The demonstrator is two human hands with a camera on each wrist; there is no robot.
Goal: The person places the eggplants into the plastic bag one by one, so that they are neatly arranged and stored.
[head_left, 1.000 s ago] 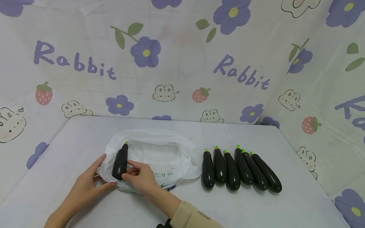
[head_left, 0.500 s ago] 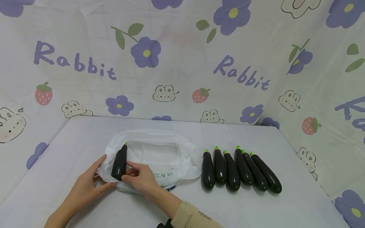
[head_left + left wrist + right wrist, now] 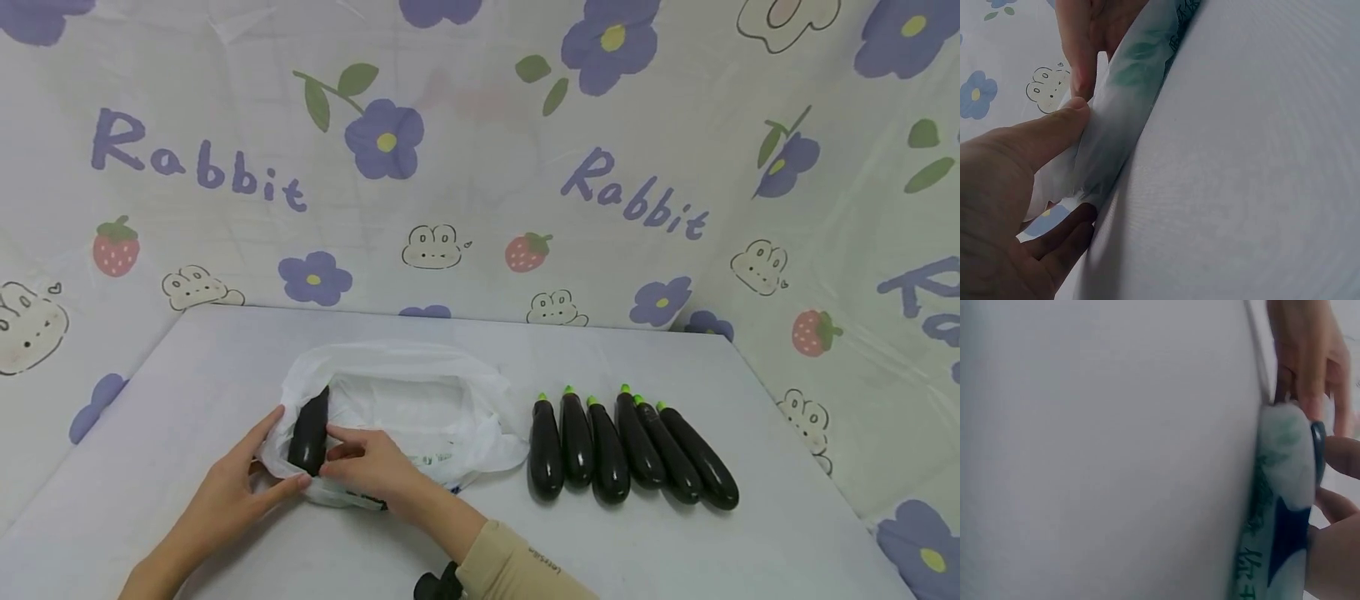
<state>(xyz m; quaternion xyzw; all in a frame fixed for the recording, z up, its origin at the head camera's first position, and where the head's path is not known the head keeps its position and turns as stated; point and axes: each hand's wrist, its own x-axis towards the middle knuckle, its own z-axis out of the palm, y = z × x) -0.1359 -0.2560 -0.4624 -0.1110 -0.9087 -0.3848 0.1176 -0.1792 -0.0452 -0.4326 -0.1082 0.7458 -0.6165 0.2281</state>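
Observation:
A glossy dark eggplant (image 3: 309, 437) lies inside the left part of an open white plastic bag (image 3: 491, 421). My right hand (image 3: 378, 465) reaches over the near rim and pinches its side between thumb and fingers. A dark sliver of the eggplant (image 3: 1319, 453) shows above the bag's rim in the right wrist view. At the bag's left corner, my left hand (image 3: 232, 492) holds the plastic, the thumb in front and the fingers at the side. Green print marks the bag (image 3: 1125, 94) in the left wrist view, where the eggplant is hidden.
Several eggplants (image 3: 611, 454) with green stem ends lie side by side right of the bag, on the white table (image 3: 637, 550). A patterned cloth (image 3: 480, 167) hangs behind it. A small black object (image 3: 435, 583) shows under the right sleeve (image 3: 517, 567).
The eggplant has sunk lower and slightly left into the bag, its green tip no longer seen. My right hand has shifted slightly left with it. My left hand has barely moved.

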